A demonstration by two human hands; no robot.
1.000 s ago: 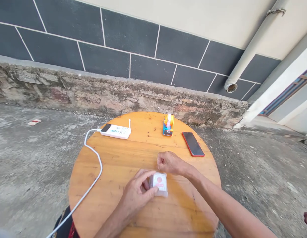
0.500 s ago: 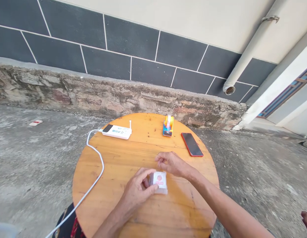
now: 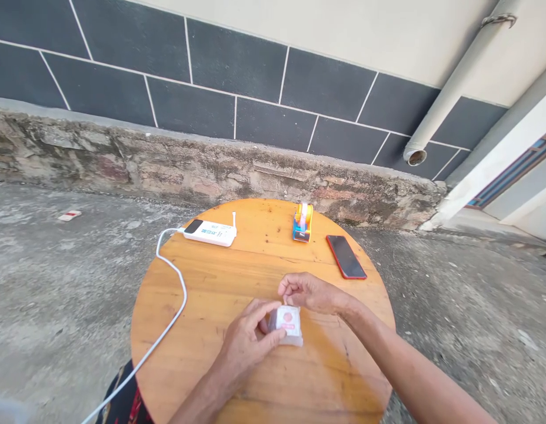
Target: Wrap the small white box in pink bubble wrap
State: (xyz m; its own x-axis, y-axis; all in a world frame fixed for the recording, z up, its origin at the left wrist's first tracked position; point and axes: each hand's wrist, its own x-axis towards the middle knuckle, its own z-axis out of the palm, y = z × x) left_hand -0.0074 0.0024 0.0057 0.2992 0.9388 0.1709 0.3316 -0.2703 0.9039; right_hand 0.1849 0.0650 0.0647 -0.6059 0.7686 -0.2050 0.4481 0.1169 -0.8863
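A small white box (image 3: 289, 322) with a red round mark and clear wrapping lies on the round wooden table (image 3: 202, 353). My left hand (image 3: 250, 333) grips it from the left, thumb at the near edge and fingers at the far side. Just beyond the box's far edge is my right hand (image 3: 306, 291), its thumb and fingers pinched together. Whatever lies between those fingertips, perhaps an edge of the wrapping, is too small to make out.
A yellow and blue tape dispenser (image 3: 302, 224) stands at the table's far side. To its right lies a red-edged phone (image 3: 346, 257). At the left is a white device (image 3: 210, 232) with a white cable (image 3: 181, 282) running off the near edge. A stone-based wall (image 3: 202, 159) stands behind.
My right hand has come down slightly towards the box's far edge. My left hand keeps its hold on the box. The whole view has shifted slightly.
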